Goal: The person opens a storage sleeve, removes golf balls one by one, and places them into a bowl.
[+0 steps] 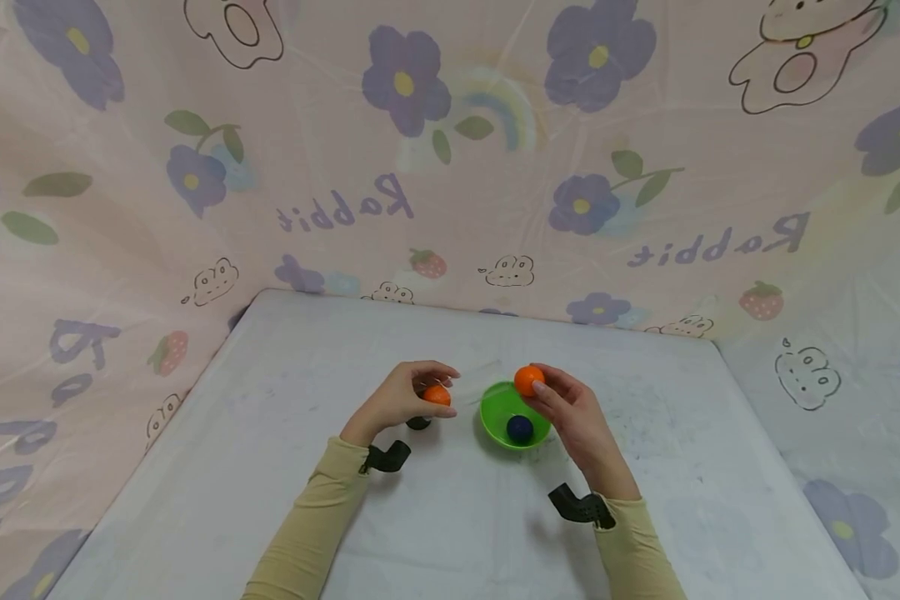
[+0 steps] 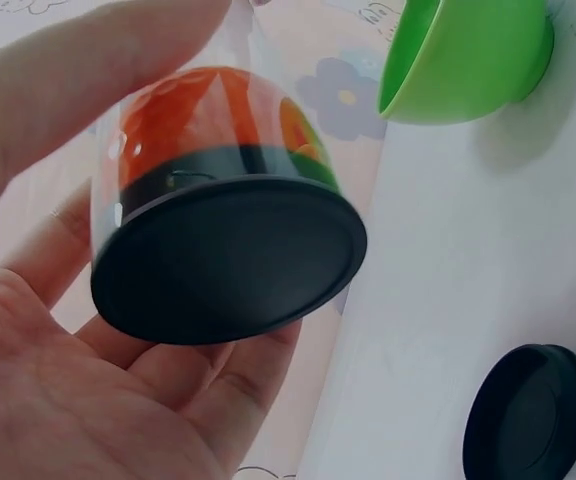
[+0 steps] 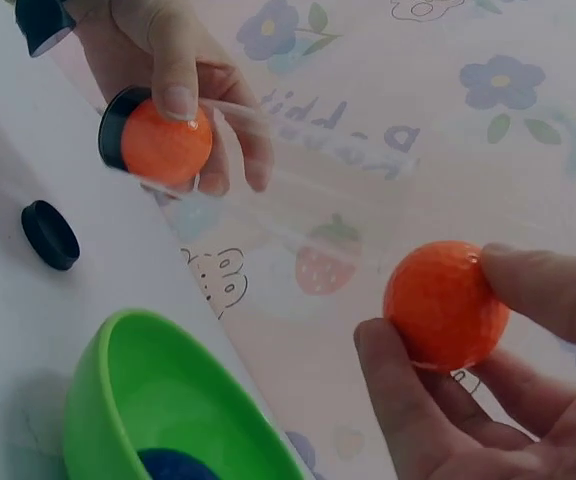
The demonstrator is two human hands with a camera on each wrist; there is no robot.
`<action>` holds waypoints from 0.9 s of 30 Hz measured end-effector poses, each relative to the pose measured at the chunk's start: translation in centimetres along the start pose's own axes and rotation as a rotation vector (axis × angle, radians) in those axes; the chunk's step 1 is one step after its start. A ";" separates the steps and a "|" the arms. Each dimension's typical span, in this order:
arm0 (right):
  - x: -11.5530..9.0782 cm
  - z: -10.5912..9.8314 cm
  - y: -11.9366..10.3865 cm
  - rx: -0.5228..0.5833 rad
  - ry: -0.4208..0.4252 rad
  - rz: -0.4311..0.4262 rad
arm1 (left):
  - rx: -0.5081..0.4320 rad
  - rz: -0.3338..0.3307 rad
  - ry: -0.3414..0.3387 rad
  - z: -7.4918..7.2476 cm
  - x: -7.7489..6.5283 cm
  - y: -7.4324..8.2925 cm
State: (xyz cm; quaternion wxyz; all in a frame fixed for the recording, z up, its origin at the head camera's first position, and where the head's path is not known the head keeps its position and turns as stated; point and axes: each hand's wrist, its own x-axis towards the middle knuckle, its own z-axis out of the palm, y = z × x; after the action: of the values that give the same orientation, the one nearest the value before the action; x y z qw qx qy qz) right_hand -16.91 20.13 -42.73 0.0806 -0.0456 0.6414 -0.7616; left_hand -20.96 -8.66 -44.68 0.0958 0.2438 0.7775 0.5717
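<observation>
My left hand (image 1: 399, 398) grips a clear tube (image 3: 308, 195) near its end, which a black cap (image 2: 228, 265) closes. Inside the tube, against that cap, sits an orange golf ball (image 3: 166, 145). The tube lies tilted in the air and its far end points toward my right hand (image 1: 581, 425). Thumb and fingers of the right hand pinch a second orange golf ball (image 3: 443, 305), close to the tube's far end; whether they touch cannot be told. Below it stands a green bowl (image 1: 487, 421) with a dark blue ball (image 1: 520, 429) inside.
A loose black cap (image 3: 50, 235) lies on the white-covered table (image 1: 450, 517), below the left hand. Black straps with mounts (image 1: 386, 457) sit on both wrists. A patterned curtain (image 1: 457, 192) hangs behind the table and along its sides.
</observation>
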 end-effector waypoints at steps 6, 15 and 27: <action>-0.1 -0.5 0.8 -0.226 0.008 0.060 | -0.025 -0.016 0.004 -0.4 -1.1 3.2; 0.1 -0.1 2.1 -0.365 -0.007 0.022 | -0.025 -0.012 0.003 -0.5 -1.2 3.0; -0.7 1.4 1.0 -0.558 -0.143 -0.071 | -0.032 -0.016 0.006 -0.5 -1.3 3.0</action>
State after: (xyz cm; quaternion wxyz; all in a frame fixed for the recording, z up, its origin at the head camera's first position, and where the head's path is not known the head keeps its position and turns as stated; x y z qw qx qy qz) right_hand -15.92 18.78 -43.42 0.0834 -0.1419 0.8168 -0.5530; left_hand -19.28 -9.01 -41.92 0.1019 0.2343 0.7706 0.5838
